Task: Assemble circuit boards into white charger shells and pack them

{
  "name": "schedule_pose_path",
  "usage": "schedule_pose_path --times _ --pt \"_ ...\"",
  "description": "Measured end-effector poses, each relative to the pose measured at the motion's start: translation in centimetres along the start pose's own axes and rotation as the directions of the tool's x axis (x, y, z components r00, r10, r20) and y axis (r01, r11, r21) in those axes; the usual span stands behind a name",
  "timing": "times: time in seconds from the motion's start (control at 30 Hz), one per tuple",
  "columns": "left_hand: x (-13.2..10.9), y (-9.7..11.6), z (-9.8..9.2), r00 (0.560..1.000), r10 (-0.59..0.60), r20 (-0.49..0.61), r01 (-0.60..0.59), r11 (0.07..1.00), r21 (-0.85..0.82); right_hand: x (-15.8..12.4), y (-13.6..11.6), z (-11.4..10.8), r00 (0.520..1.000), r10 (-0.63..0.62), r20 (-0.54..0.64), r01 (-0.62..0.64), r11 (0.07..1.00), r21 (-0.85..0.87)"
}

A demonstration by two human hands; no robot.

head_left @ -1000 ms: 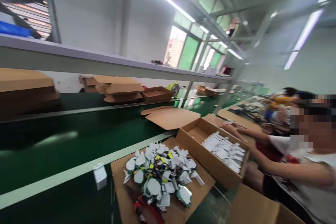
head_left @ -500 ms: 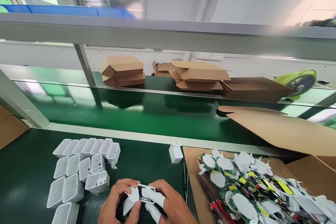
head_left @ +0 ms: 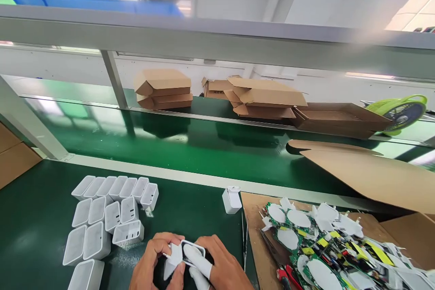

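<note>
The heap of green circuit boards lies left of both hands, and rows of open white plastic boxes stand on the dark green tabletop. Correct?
Not quite: the head view shows the heap of green circuit boards to the right of both the left hand and the right hand. The rows of open white plastic boxes do stand on the dark green tabletop.

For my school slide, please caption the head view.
Left hand and right hand hold white parts near open white cases.

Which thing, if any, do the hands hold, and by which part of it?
A white part: the left grip pinches its left side; the right grip is at its opposite side, exact contact unclear.
</note>
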State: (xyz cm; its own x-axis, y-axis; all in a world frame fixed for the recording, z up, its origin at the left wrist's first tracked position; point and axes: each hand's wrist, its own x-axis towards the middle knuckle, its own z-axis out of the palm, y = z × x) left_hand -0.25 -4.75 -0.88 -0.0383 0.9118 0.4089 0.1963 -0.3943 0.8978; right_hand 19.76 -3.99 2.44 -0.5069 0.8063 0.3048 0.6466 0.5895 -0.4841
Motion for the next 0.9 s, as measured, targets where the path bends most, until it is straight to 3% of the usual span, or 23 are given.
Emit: schedule_pose_path --times 0.1,0.2,0.23,0.3,0.37,0.4,0.47,0.53,0.63,0.77,0.83,0.9 --pt "0.1 -0.2 -0.2 1.0 -0.005 0.02 0.006 0.999 -0.035 0.3 -0.3 -0.1 0.998 0.004 0.055 -0.006 1.0 0.023" --pt "-0.2 -0.4 -0.3 0.998 -0.046 0.045 0.048 0.998 -0.04 0.6 -0.7 -0.4 0.989 0.143 0.048 -0.151 0.937 0.314" --pt "-0.3 -0.5 -0.3 0.997 -0.053 0.049 0.054 0.998 -0.018 0.7 -0.8 -0.4 0.975 0.22 0.043 -0.214 0.854 0.474" --pt "-0.6 -0.6 -0.2 0.998 -0.022 0.059 0.018 0.998 0.059 0.9 -1.1 -0.3 0.92 0.374 0.118 -0.32 0.543 0.777" --pt "-0.6 -0.5 -0.2 0.993 0.077 0.088 -0.089 0.985 0.144 0.9 -1.5 -0.1 0.863 0.446 0.235 -0.349 0.193 0.917" --pt "-0.5 -0.3 -0.1 0.985 0.14 0.106 -0.157 0.972 0.175 0.9 -1.8 0.0 0.844 0.458 0.28 -0.346 0.065 0.936" --pt "-0.1 0.1 -0.1 0.958 0.254 0.131 -0.278 0.936 0.214 0.8 -2.3 0.2 0.813 0.483 0.324 -0.319 -0.096 0.943" --pt "0.5 0.7 -0.1 0.935 0.331 0.131 -0.354 0.903 0.243 0.6 -2.6 0.2 0.79 0.502 0.352 -0.298 -0.188 0.936" --pt "1.3 1.6 0.0 0.917 0.387 0.097 -0.398 0.88 0.26 0.3 -2.8 0.3 0.772 0.503 0.388 -0.295 -0.257 0.92" --pt "1.4 2.1 0.1 0.926 0.368 0.085 -0.377 0.891 0.251 0.0 -2.7 0.5 0.775 0.506 0.38 -0.296 -0.241 0.924" --pt "0.9 1.8 0.2 0.935 0.336 0.109 -0.353 0.902 0.249 0.0 -2.5 0.5 0.788 0.509 0.347 -0.302 -0.173 0.938" --pt "0.4 1.4 0.1 0.956 0.27 0.116 -0.291 0.925 0.243 0.0 -2.2 0.2 0.821 0.506 0.266 -0.305 -0.005 0.952"
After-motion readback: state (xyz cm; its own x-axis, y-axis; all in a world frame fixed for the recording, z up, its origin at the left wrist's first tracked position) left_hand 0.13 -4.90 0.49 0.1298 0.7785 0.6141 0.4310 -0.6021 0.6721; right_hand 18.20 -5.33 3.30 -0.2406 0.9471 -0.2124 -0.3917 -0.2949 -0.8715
